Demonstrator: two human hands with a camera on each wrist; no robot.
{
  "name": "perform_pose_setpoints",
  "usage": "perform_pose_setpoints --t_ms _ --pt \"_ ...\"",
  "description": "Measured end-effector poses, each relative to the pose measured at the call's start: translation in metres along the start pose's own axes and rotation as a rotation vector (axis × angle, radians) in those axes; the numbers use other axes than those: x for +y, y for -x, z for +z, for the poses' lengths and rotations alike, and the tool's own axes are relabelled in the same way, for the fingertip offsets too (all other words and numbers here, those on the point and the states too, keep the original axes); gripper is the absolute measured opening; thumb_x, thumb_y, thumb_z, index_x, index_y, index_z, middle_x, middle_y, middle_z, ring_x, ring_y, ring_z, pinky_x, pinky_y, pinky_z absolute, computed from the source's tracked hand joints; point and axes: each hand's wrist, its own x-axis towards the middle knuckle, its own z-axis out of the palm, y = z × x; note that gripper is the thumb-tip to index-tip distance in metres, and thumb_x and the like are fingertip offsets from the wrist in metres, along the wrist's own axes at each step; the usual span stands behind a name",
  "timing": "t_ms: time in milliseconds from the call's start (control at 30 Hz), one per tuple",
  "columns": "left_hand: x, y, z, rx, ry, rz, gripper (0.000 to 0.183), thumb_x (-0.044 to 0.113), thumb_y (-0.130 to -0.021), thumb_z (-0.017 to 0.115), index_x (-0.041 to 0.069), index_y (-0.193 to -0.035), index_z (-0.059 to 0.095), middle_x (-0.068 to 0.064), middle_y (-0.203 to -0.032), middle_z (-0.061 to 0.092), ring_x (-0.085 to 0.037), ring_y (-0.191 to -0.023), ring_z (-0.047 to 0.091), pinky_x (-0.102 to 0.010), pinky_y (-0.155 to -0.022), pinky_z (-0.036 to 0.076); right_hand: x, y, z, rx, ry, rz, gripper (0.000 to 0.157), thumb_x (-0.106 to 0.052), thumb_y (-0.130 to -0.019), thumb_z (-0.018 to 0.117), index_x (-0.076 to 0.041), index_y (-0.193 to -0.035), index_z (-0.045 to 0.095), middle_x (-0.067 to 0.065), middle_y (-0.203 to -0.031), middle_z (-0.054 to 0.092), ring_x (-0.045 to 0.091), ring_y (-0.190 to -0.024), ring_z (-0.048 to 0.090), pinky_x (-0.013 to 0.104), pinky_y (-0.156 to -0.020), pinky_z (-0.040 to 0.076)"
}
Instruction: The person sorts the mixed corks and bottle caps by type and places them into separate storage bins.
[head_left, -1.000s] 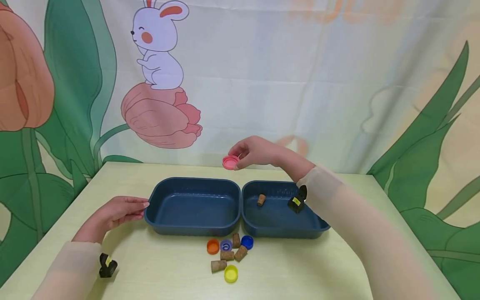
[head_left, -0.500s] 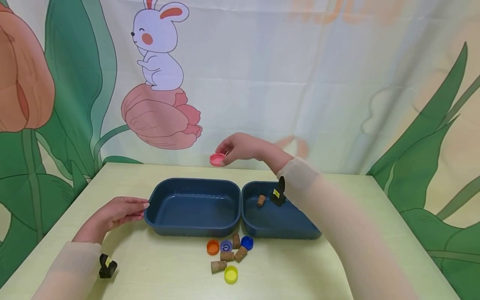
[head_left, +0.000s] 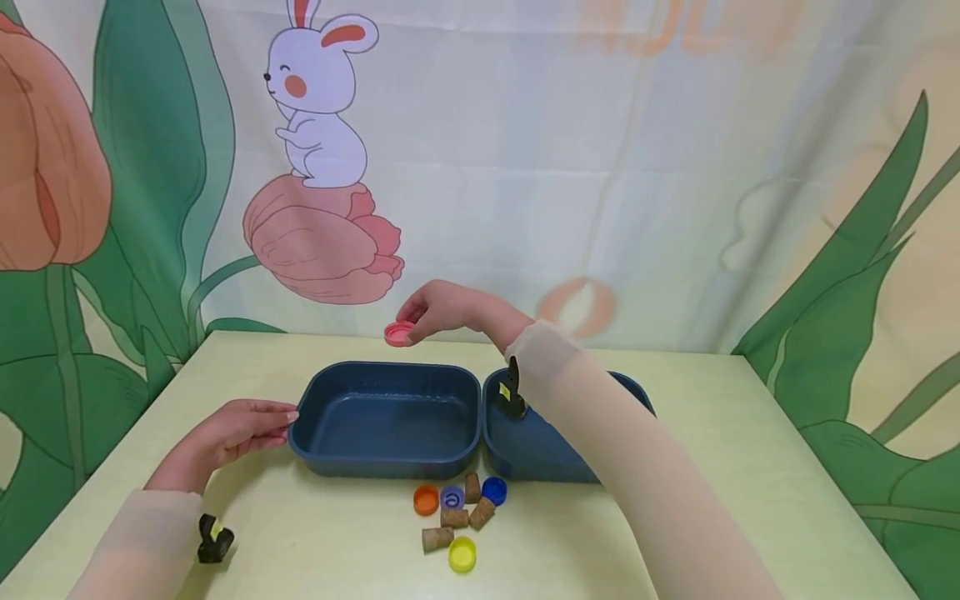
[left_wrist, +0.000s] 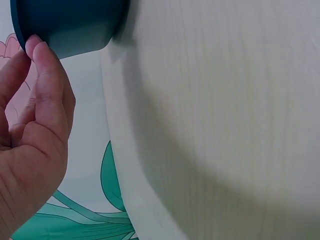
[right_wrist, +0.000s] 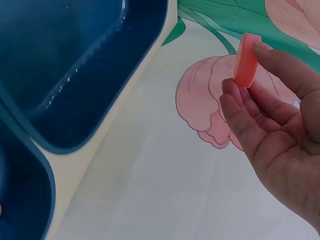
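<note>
My right hand (head_left: 448,307) pinches a pink bottle cap (head_left: 398,334) between thumb and fingers, up behind the far rim of the left dark blue tray (head_left: 386,467). In the right wrist view the cap (right_wrist: 246,61) is seen nearly edge-on, beside the tray. My left hand (head_left: 243,429) pinches the left end of that same tray; in the left wrist view its fingertips are right at the rim. The inside of the left tray shows nothing lying in it. The right blue tray (head_left: 536,467) stands alongside, partly hidden by my right sleeve.
In front of the trays lie several corks (head_left: 437,539), an orange cap (head_left: 426,500), a purple cap (head_left: 452,497), a blue cap (head_left: 494,490) and a yellow cap (head_left: 462,554). A printed cloth (head_left: 675,208) hangs behind the table (head_left: 315,550).
My right hand has carried the pink cap leftward, from above the gap between the trays to behind the left tray. The cork in the right tray is now hidden by the arm. The left hand stays put.
</note>
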Motion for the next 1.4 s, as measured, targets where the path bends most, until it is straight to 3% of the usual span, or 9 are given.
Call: perform_pose_setpoints --t_ms 267,533,733,1000,1400 --pt "-0.002 -0.001 -0.001 -0.008 0.006 0.007 0.041 0.015 -0.103 0.061 -0.013 -0.133 0.058 0.008 -0.085 0.075 -0.004 -0.076 0.071 -0.019 -0.076 0.063 0.007 -0.019 0.019 -0.020 -0.005 0.029 0.041 -0.020 -0.093 0.075 -0.005 -0.130 0.067 0.012 -0.120 0.069 0.021 -0.102 0.062 0.023 -0.085 0.055" --pt "-0.003 -0.001 -0.001 -0.008 -0.002 0.005 0.044 0.017 -0.103 0.062 -0.013 -0.135 0.057 0.009 -0.085 0.075 -0.004 -0.077 0.071 -0.020 -0.078 0.063 0.017 -0.033 0.036 -0.057 -0.015 0.088 0.044 -0.019 -0.093 0.075 -0.004 -0.134 0.065 0.013 -0.125 0.067 0.028 -0.111 0.064 0.031 -0.101 0.058" --pt "-0.002 0.000 0.000 -0.007 -0.016 0.002 0.047 0.017 -0.104 0.061 -0.015 -0.137 0.053 0.009 -0.085 0.074 -0.004 -0.077 0.070 -0.019 -0.077 0.063 0.020 -0.038 0.049 -0.064 0.017 0.101 0.044 -0.019 -0.093 0.076 -0.005 -0.134 0.066 0.012 -0.126 0.068 0.024 -0.106 0.063 0.026 -0.094 0.058" --pt "0.000 0.000 -0.003 -0.005 -0.016 0.004 0.044 0.015 -0.104 0.059 -0.015 -0.136 0.054 0.009 -0.085 0.074 -0.004 -0.077 0.070 -0.019 -0.077 0.063 0.023 -0.047 0.066 -0.100 0.076 0.066 0.040 -0.018 -0.095 0.073 -0.004 -0.132 0.067 0.013 -0.128 0.069 0.018 -0.099 0.060 0.026 -0.096 0.058" --pt "-0.002 0.000 -0.003 -0.005 -0.012 0.015 0.046 0.014 -0.104 0.059 -0.018 -0.137 0.051 0.009 -0.084 0.074 -0.004 -0.076 0.070 -0.019 -0.076 0.063 0.027 -0.052 0.092 -0.116 0.083 0.070 0.036 -0.013 -0.094 0.073 -0.003 -0.128 0.069 0.014 -0.122 0.070 0.020 -0.097 0.061 0.027 -0.090 0.058"
